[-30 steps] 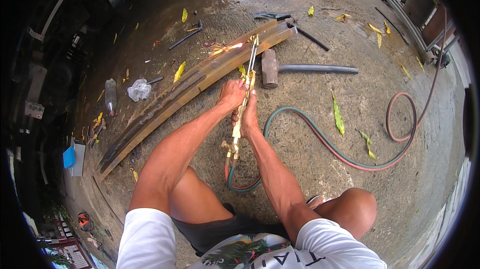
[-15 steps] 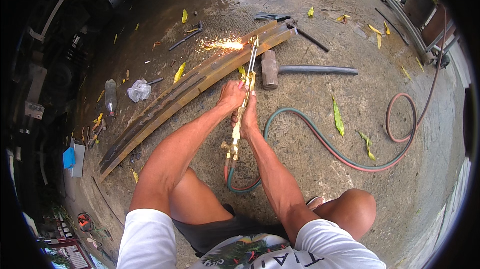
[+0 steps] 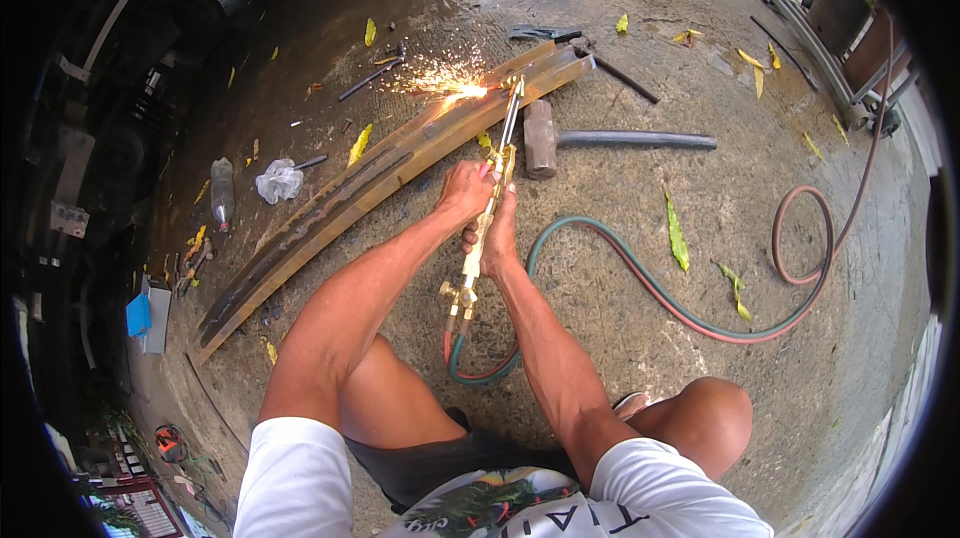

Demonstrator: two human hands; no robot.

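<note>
Outdoor concrete floor (image 3: 600, 268), stained and scattered with yellow-green leaves (image 3: 677, 230). Long rusty metal bars (image 3: 380, 173) lie diagonally across it. Both hands are closed around a brass cutting torch (image 3: 490, 208): left hand (image 3: 465, 193) forward, right hand (image 3: 497, 238) just behind. The torch tip meets the bars, throwing sparks (image 3: 445, 83). A sledgehammer (image 3: 540, 138) lies just beside; red and green hoses (image 3: 700, 313) loop to the right.

one torch (image 3: 497, 178), one sledgehammer (image 3: 541, 136), two hoses (image 3: 650, 283)
</note>
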